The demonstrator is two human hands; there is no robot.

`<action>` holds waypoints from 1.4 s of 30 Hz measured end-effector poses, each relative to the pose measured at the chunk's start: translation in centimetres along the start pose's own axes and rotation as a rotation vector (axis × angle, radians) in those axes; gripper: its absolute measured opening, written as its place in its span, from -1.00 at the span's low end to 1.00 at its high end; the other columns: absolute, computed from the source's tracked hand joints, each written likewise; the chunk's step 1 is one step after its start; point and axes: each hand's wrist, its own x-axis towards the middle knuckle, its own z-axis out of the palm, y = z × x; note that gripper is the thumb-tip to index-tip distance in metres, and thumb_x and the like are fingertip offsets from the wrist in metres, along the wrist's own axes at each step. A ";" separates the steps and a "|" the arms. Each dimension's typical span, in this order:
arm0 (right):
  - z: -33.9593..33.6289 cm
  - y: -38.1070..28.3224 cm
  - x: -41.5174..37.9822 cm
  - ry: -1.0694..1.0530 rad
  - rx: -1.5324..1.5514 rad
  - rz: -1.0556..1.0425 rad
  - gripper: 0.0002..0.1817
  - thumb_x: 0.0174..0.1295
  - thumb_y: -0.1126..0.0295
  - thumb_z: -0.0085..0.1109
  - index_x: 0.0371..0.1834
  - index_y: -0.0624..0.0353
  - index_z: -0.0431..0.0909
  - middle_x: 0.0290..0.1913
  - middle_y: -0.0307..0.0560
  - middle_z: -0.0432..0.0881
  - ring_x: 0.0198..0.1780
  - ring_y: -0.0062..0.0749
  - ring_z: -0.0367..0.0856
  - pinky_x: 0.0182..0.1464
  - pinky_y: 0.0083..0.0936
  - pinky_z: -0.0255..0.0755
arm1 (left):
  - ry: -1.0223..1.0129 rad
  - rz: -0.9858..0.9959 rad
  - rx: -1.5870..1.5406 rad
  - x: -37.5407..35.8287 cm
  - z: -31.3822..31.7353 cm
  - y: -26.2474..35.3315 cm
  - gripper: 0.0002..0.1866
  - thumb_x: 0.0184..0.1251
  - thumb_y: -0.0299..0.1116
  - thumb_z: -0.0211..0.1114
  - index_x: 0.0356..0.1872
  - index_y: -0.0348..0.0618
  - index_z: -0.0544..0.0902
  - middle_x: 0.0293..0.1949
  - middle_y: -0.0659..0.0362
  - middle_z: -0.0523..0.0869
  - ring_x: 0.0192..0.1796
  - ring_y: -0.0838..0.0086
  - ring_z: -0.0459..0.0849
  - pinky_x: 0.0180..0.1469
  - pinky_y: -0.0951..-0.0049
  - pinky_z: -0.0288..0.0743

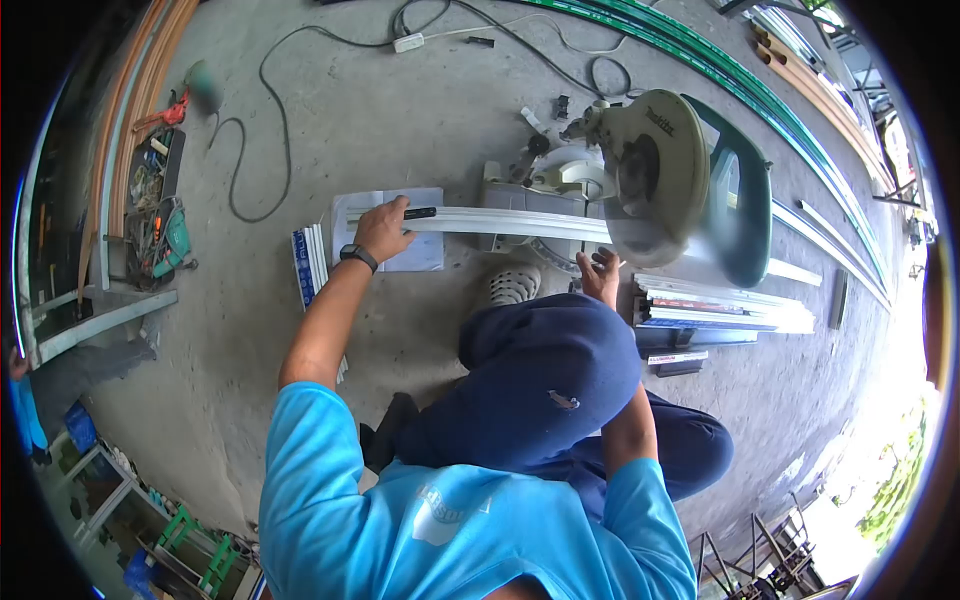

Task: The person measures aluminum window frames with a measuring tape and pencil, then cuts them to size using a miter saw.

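A long white metal profile [500, 221] lies across the base of a miter saw [655, 180], its left part above an open notebook [425, 250] on the floor. My left hand [383, 230] rests on the profile's left end, fingers bent over it, with a black marker-like object [421, 213] at the fingertips. Beside the saw base, just below the profile, my right hand [600, 277] has its fingers bent around a thin, pen-like item that is too small to make out. The saw head stands to the right of that hand.
Bundled profiles [720, 305] lie on the floor at the right, short pieces [310, 262] at the left. A black cable [285, 130] loops across the floor. Long green-wrapped bars [740, 95] run along the upper right. A tool tray [160, 200] and metal frame [105, 325] stand left.
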 end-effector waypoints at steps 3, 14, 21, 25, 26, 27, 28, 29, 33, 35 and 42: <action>0.3 -0.3 -0.4 -0.003 0.019 0.020 -0.31 0.27 0.17 0.49 0.29 0.43 0.43 0.13 0.28 0.64 0.07 -0.09 0.74 0.13 -0.24 0.59 | 0.003 -0.007 -0.018 0.2 1.1 0.0 -0.40 0.07 -0.25 0.60 0.11 -0.10 0.51 -0.16 -0.04 0.79 -0.09 -0.06 0.77 -0.05 0.00 0.63; -1.1 2.0 -0.5 0.010 -0.242 -0.256 -0.38 0.17 0.20 0.51 0.24 0.23 0.51 0.08 0.19 0.67 0.03 -0.05 0.74 0.09 -0.16 0.59 | 0.003 0.022 -0.048 3.0 4.7 4.1 -0.40 0.08 -0.23 0.60 0.12 -0.10 0.49 -0.16 -0.06 0.79 -0.08 -0.07 0.77 -0.05 -0.03 0.62; -0.9 9.4 -4.1 -0.348 -0.447 -0.637 -0.70 0.25 0.31 0.36 -0.02 0.17 0.58 -0.17 0.16 0.73 -0.09 0.15 0.71 -0.03 -0.06 0.56 | -0.048 -0.036 -0.021 2.8 3.9 1.1 -0.37 0.10 -0.23 0.60 0.17 -0.08 0.49 -0.07 -0.07 0.79 0.02 -0.07 0.76 0.05 0.00 0.63; -0.7 7.0 -6.7 -0.345 -0.468 -0.493 -0.70 0.25 0.31 0.35 -0.01 0.17 0.58 -0.16 0.16 0.73 -0.09 0.14 0.71 -0.02 -0.07 0.56 | -0.070 -0.201 0.049 1.2 1.1 -3.4 -0.33 0.11 -0.23 0.60 0.22 -0.07 0.46 0.06 -0.07 0.77 0.11 -0.07 0.73 0.13 0.00 0.62; -0.8 6.4 -6.9 -0.337 -0.471 -0.472 -0.70 0.25 0.31 0.35 -0.01 0.17 0.58 -0.16 0.16 0.73 -0.09 0.14 0.71 -0.02 -0.07 0.56 | -0.090 -0.245 0.086 0.8 0.2 -4.5 -0.32 0.11 -0.23 0.60 0.23 -0.07 0.45 0.08 -0.08 0.76 0.12 -0.08 0.72 0.13 0.00 0.62; -1.0 5.9 -6.9 -0.329 -0.475 -0.453 -0.70 0.25 0.31 0.35 -0.01 0.17 0.58 -0.15 0.15 0.73 -0.09 0.14 0.71 -0.02 -0.07 0.56 | -0.107 -0.288 0.122 0.2 -0.7 -5.4 -0.31 0.11 -0.23 0.60 0.24 -0.06 0.44 0.10 -0.08 0.76 0.13 -0.08 0.72 0.14 0.00 0.62; -1.0 5.5 -6.9 -0.322 -0.475 -0.441 -0.70 0.26 0.31 0.35 -0.01 0.17 0.58 -0.15 0.15 0.73 -0.09 0.14 0.71 -0.02 -0.07 0.57 | -0.106 -0.287 0.140 -0.1 -1.4 -5.8 -0.27 0.09 -0.22 0.61 0.28 -0.08 0.42 0.10 -0.09 0.75 0.15 -0.09 0.71 0.16 -0.01 0.60; -1.1 5.1 -6.9 -0.318 -0.474 -0.429 -0.70 0.26 0.31 0.35 0.00 0.17 0.58 -0.15 0.15 0.73 -0.09 0.13 0.71 -0.02 -0.07 0.57 | -0.105 -0.284 0.153 -0.4 -1.6 -5.7 -0.22 0.08 -0.21 0.61 0.32 -0.09 0.40 0.11 -0.10 0.74 0.17 -0.09 0.69 0.19 -0.01 0.59; -1.5 4.8 -6.8 -0.312 -0.451 -0.386 -0.70 0.26 0.31 0.34 0.00 0.17 0.59 -0.14 0.15 0.73 -0.08 0.13 0.72 -0.01 -0.08 0.57 | -0.013 -0.147 0.161 -0.2 -0.9 -2.6 -0.12 0.01 -0.11 0.65 0.37 -0.14 0.43 0.15 -0.09 0.71 0.21 -0.06 0.66 0.23 0.02 0.54; -1.8 4.9 -6.7 -0.314 -0.438 -0.364 -0.70 0.27 0.31 0.34 0.01 0.17 0.59 -0.14 0.14 0.74 -0.08 0.12 0.72 -0.01 -0.08 0.57 | 0.071 -0.033 0.176 0.4 -0.5 -1.1 -0.16 -0.02 -0.06 0.66 0.30 -0.14 0.51 0.16 -0.07 0.72 0.20 -0.04 0.67 0.22 0.04 0.53; -10.1 -3.1 -8.1 -0.543 -0.421 -0.279 -0.66 0.27 0.29 0.36 0.06 0.17 0.59 -0.11 0.12 0.75 -0.06 0.08 0.73 0.01 -0.12 0.58 | 0.002 0.002 0.186 4.3 2.7 1.2 -0.28 -0.09 0.19 0.64 0.01 -0.10 0.68 -0.01 0.06 0.77 0.14 0.10 0.67 0.16 0.01 0.46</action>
